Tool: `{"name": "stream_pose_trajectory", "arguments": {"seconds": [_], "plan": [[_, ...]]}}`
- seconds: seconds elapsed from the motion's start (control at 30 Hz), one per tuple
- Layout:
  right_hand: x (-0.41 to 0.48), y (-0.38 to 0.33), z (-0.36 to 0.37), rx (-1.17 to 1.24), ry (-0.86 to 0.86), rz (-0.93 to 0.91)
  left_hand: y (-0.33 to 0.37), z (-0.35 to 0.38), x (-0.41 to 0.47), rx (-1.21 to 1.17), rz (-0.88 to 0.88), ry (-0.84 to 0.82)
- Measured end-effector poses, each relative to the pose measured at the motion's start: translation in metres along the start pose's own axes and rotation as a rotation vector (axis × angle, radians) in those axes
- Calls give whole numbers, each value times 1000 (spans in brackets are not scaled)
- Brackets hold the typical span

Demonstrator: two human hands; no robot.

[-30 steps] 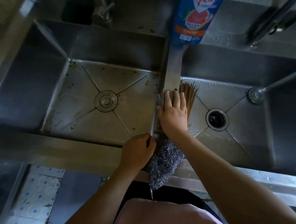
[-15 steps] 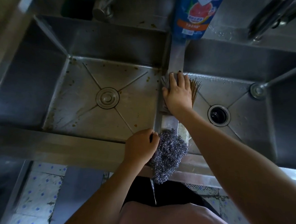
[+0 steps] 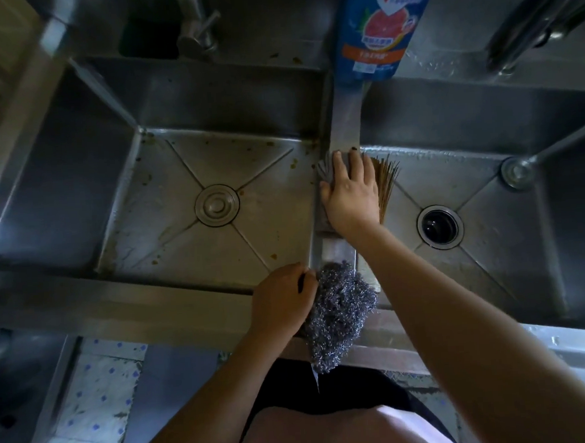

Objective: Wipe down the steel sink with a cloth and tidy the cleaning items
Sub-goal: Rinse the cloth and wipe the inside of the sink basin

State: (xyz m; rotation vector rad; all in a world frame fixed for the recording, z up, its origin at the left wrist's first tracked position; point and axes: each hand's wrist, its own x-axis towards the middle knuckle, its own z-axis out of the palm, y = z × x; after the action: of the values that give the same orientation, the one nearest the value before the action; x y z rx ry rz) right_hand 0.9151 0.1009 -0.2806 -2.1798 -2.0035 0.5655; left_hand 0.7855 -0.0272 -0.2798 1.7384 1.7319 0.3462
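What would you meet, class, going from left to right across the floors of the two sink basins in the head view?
Closed drain plug of the left basin → right hand pressing a cloth on the divider → bundle brush → open drain hole of the right basin → round pipe fitting.

Your right hand (image 3: 349, 194) covers most of the cloth (image 3: 325, 169), and only bristle tips of the brush (image 3: 386, 181) show past it. The top edge cuts off the detergent bottle (image 3: 380, 27) and both taps.
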Motion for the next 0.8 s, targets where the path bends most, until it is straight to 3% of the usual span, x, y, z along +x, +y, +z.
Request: {"name": "stream_pose_trajectory", "arguments": {"seconds": [0.13, 0.37, 0.53, 0.67, 0.8], "plan": [[27, 1, -10, 31, -38, -6, 1, -3, 1, -37, -12, -49], [30, 10, -19, 74, -110, -63, 4, -25, 26, -420, -140, -172], [29, 11, -16, 75, -117, -64, 26, -28, 73, -432, -193, -279], [44, 13, -16, 121, -83, -70, 53, -18, 96, -688, -82, -208], [66, 18, -20, 101, -73, -106, 53, 2, 115, -729, -108, -192]]}}
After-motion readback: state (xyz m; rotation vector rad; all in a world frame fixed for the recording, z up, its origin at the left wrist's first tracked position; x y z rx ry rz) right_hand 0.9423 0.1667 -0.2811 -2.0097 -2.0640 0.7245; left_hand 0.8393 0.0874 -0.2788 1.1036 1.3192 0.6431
